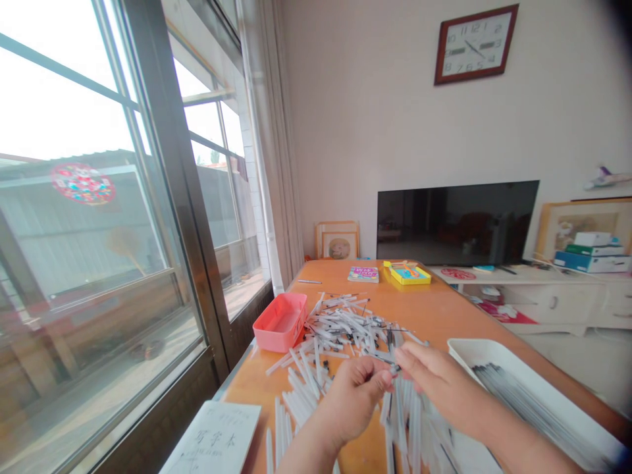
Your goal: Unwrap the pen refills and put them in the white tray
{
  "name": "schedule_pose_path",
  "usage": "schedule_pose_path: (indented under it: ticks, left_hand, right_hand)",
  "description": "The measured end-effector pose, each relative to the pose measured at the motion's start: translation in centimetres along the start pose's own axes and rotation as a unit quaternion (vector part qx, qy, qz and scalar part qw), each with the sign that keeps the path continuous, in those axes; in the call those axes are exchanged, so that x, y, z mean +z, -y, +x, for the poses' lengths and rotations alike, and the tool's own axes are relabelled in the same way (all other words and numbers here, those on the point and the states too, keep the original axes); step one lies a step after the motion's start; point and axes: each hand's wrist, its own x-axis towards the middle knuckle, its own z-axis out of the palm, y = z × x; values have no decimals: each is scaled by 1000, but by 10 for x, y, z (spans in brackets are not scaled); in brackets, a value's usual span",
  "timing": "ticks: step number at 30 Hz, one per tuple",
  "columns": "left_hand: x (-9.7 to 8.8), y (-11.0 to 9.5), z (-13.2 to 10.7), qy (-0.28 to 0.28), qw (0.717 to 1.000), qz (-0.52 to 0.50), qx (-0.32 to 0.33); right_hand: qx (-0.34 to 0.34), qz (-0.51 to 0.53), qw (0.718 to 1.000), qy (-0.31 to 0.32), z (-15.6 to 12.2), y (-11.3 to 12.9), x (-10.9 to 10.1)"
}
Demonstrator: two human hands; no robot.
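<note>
My left hand (pixel 351 395) and my right hand (pixel 439 385) meet over a wooden table (pixel 434 309), fingertips pinched together on a thin pen part (pixel 392 365) held between them. Under and beyond the hands lies a wide heap of white pen barrels and thin refills (pixel 340 329). More barrels (pixel 296 408) lie by my left wrist. The small part in the pinch is too blurred to name exactly.
A pink plastic box (pixel 280 321) stands left of the heap. A white tray (pixel 494 359) with dark pens lies at the right. A writing booklet (pixel 217 438) sits at the near left corner. Two colourful boxes (pixel 407 273) rest at the far end, before a television (pixel 457 222).
</note>
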Motion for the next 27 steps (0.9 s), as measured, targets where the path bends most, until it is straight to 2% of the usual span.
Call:
schedule_pose_path:
  ticks: [5, 10, 14, 18, 27]
  left_hand:
    - [0, 6, 0, 1, 1000, -8, -9]
    - [3, 5, 1, 7, 1000, 0, -2]
    - [3, 3, 0, 3, 1000, -2, -3]
    - [3, 3, 0, 5, 1000, 2, -14]
    - [3, -2, 0, 9, 1000, 19, -1]
  right_hand:
    - [-29, -12, 999, 16, 1, -4, 2]
    - [-18, -84, 996, -25, 2, -14, 14]
    - [-15, -61, 997, -42, 1, -12, 10]
    - [-28, -54, 998, -18, 1, -13, 5]
    - [-6, -38, 999, -16, 4, -19, 11]
